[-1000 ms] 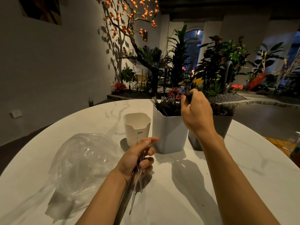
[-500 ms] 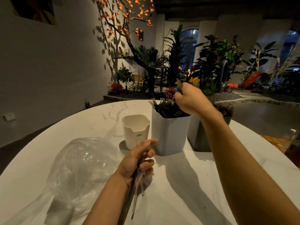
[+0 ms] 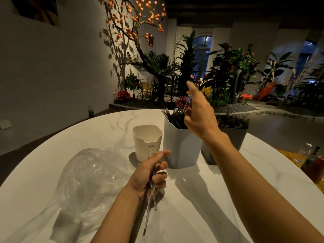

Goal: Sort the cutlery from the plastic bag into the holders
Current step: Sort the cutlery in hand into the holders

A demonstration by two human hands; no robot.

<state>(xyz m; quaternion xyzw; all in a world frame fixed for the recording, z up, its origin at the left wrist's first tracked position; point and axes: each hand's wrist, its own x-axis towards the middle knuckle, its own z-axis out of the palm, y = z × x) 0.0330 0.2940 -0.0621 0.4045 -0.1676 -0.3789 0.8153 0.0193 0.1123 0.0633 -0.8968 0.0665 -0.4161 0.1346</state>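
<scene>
My left hand (image 3: pixel 150 174) grips a small bunch of cutlery (image 3: pixel 148 204), metal and clear plastic pieces, handles pointing down toward me. My right hand (image 3: pixel 198 111) hovers above the tall white holder (image 3: pixel 180 148), fingers spread and holding nothing. That holder is packed with forks (image 3: pixel 172 114), tines up. A smaller cream holder (image 3: pixel 147 141) stands to its left and looks hollow inside. A dark grey holder (image 3: pixel 233 137) stands to the right, partly behind my right arm. The crumpled clear plastic bag (image 3: pixel 91 174) lies on the table at the left.
The round white marble table (image 3: pixel 210 216) carries everything. Small bottles and a reddish object (image 3: pixel 313 160) sit at its right edge. Beyond the table are indoor plants and a tree with orange fruit (image 3: pixel 136 20).
My right hand, which held a fork over the white holder, has let it go and lifted with fingers spread. The left hand has kept its grip on the cutlery bunch.
</scene>
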